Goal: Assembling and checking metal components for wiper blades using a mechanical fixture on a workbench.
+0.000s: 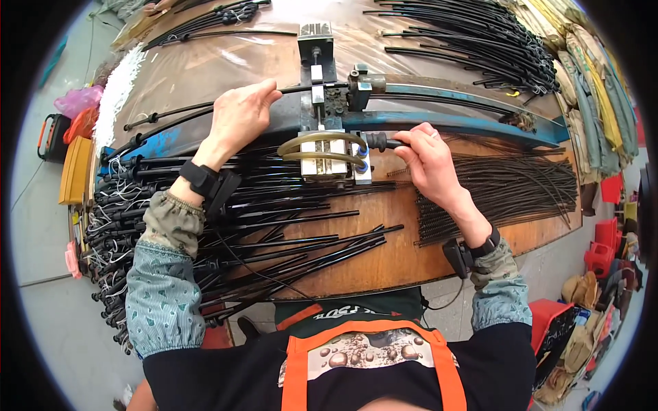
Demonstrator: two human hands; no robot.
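Observation:
My left hand (241, 116) is closed around a long thin black tube (185, 109), which runs left to a dark collar and right into the metal fixture. With thumb and fingers pinched, my right hand (430, 164) grips a short visible stretch of black tube beside a ribbed black rubber sleeve (376, 141). That sleeve sits against the right side of the small clamping block (325, 156), which has two curved yellowish air hoses (301, 142) and blue fittings. Behind the block stands a metal cylinder bracket (316, 51). My right hand hides the rest of its tube.
Bundles of black tubes (267, 233) with white ties cover the table's left side. Dark coil springs (507, 195) lie at the right on the wooden table (343, 264). A blue steel beam (473, 125) crosses behind. More black tubes (480, 41) lie at the far right.

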